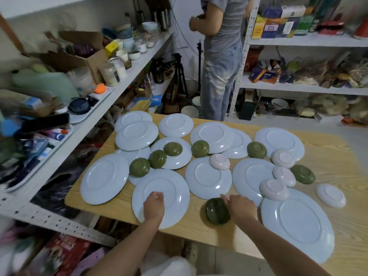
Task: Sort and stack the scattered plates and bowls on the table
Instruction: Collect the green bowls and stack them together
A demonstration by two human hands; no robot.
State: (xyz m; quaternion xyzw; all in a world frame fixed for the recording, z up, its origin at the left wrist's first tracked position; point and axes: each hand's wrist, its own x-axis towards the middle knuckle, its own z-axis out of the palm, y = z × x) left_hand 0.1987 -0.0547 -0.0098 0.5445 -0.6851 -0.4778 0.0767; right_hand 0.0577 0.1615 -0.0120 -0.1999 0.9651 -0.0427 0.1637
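Several pale blue plates lie upside down across the wooden table (199, 232), some overlapping. Among them sit several olive green bowls, such as one green bowl (139, 167), and several pale pink bowls, such as one pink bowl (274, 189), all upside down. My right hand (240, 206) grips a green bowl (217, 211) at the table's near edge, tilted on its side with its hollow facing left. My left hand (154, 204) hangs over the near blue plate (173, 193) with loosely curled fingers, holding nothing.
A person in jeans (221, 62) stands beyond the table's far edge. A cluttered white shelf (85, 120) runs along the left side. More shelving (302, 88) with boxes and packets fills the back right. Bowls sit on the floor behind the table.
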